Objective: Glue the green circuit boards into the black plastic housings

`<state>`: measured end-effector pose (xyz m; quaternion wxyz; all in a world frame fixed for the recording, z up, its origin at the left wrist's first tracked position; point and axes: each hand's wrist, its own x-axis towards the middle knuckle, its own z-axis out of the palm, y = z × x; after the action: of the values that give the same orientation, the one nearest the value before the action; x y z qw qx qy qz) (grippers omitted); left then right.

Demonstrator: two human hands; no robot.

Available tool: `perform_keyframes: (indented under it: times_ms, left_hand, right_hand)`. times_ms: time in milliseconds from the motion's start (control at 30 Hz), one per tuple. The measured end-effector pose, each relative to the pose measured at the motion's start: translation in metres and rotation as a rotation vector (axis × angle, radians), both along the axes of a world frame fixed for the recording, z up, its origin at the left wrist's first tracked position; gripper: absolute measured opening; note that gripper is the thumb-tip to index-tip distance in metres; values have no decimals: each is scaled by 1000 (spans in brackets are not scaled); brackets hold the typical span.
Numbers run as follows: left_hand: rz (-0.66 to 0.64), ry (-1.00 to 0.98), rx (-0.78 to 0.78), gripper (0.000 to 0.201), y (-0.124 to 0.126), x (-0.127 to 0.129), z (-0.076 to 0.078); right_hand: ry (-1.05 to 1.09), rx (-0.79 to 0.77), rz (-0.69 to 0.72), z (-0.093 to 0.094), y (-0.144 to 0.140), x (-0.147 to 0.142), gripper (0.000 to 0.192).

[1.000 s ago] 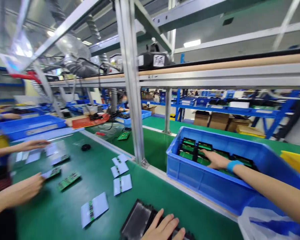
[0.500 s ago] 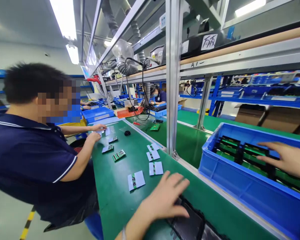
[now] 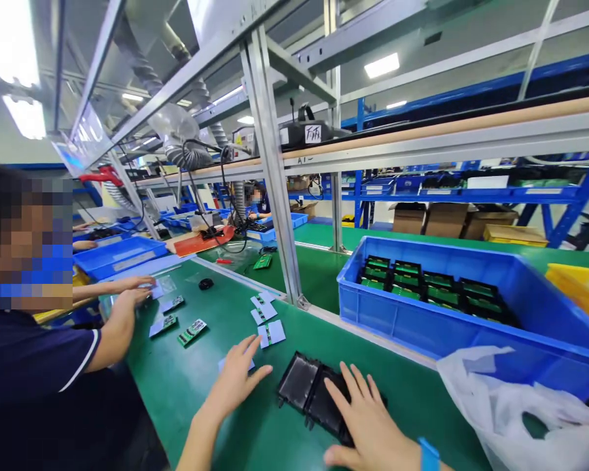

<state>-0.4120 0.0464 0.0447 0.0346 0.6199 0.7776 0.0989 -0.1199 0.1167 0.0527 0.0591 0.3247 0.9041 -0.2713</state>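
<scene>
Black plastic cases (image 3: 294, 381) lie side by side on the green table in front of me. My right hand (image 3: 370, 415), fingers spread, is over their right part and hides some of it; whether it presses on them I cannot tell. To their left, my left hand (image 3: 236, 374) is open with nothing in it. It partly covers a small circuit board with pale blue backing (image 3: 251, 365). Just beyond lies another such board (image 3: 272, 333), with similar ones behind it.
A blue bin (image 3: 397, 330) with rows of black cases holding green boards stands at the right. A white plastic bag (image 3: 510, 399) hangs before it. A co-worker (image 3: 24, 366) at the left handles small pieces. A metal post (image 3: 269, 163) rises from the table.
My view has swung to the right. My right hand has left the blue bin and come over the black cases. My left hand has moved off the cases towards the small boards.
</scene>
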Motion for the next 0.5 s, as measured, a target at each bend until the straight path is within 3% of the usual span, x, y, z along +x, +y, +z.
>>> perform_keyframes:
  times_ms: [67,200,300,433,500]
  left_hand:
    - [-147,-21,29,58,5,23,-3]
    - [-396,-47,44,79,15,61,-16]
    - [-523,-22,96,77,18,80,-36]
    - [-671,152,382,78,20,110,-72]
    - [-676,264,406,69,18,134,-86]
  right_hand:
    - [63,41,-36,-7,-3,-15,110]
    - [200,147,-69,-21,-8,-16,95]
    - [252,188,-117,-26,-15,7,89]
    - [324,243,-136,-41,-28,56,85]
    - [320,263,-127,-50,-35,82,74]
